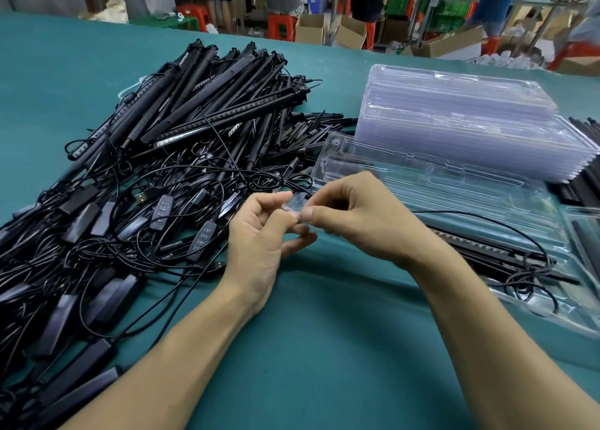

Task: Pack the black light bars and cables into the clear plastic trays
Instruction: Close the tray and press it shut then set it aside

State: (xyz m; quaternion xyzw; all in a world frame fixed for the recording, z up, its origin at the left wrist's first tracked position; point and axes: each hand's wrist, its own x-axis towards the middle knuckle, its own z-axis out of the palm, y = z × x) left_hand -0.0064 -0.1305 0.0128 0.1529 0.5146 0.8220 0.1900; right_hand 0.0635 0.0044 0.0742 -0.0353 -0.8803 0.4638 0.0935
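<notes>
Green table (pixel 292 348); fingers (pixel 276 199) of left hand (pixel 256 241) and right hand (pixel 360 221) pinch clear plastic piece (pixel 297 202)

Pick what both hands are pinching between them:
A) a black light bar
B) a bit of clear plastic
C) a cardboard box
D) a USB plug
B: the left hand and the right hand meet fingertip to fingertip on a bit of clear plastic, held above the teal table.

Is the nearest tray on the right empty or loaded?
Loaded: a light bar and a coiled cable lie in the tray.
</notes>
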